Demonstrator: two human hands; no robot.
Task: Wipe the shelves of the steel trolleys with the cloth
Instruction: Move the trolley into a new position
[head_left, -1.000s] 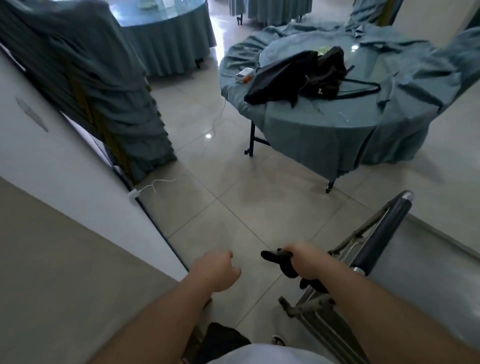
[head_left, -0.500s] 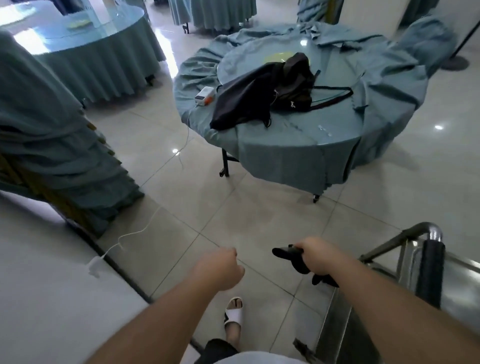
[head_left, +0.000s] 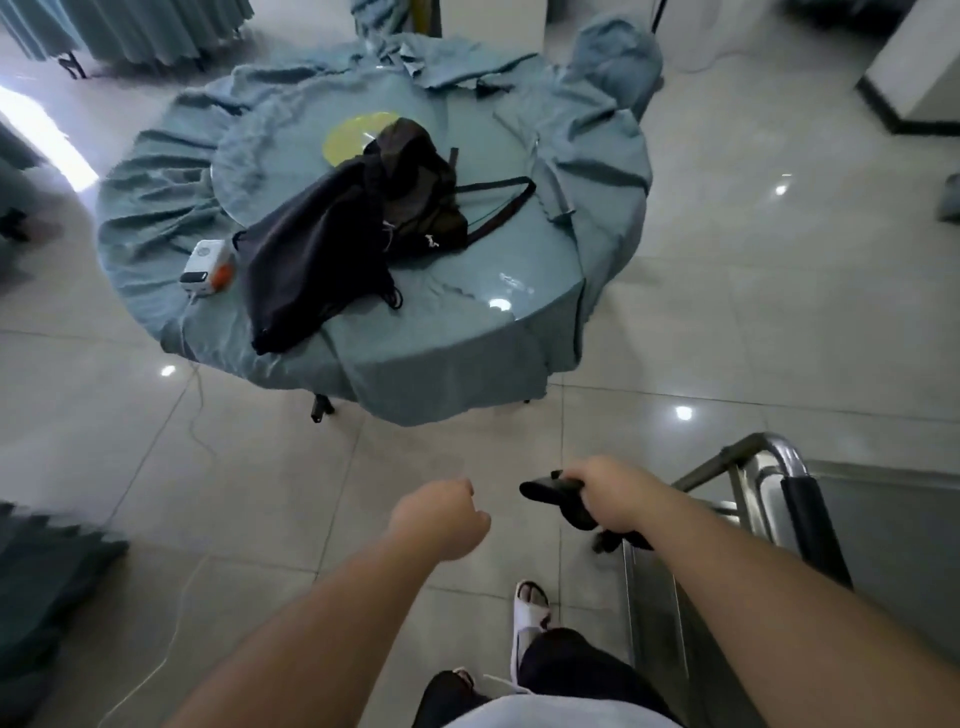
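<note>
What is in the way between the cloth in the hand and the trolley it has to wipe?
Nothing visible. The right hand grips the dark cloth just left of the steel trolley, with only open floor between them. The left hand is curled and holds nothing.

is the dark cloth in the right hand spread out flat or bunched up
Bunched up. The right hand grips the cloth in a wad, its ends poking out either side of the fist.

Two hands are counted: a left hand (head_left: 441, 517) and a right hand (head_left: 605, 493). One dark cloth (head_left: 558, 493) is recorded. One steel trolley (head_left: 769, 462) is seen, in part. One round covered table (head_left: 457, 364) is noted in full, bearing two black bags (head_left: 322, 260), one small white device (head_left: 207, 266) and one yellow disc (head_left: 353, 137). One white sandal (head_left: 530, 605) is counted.
</note>
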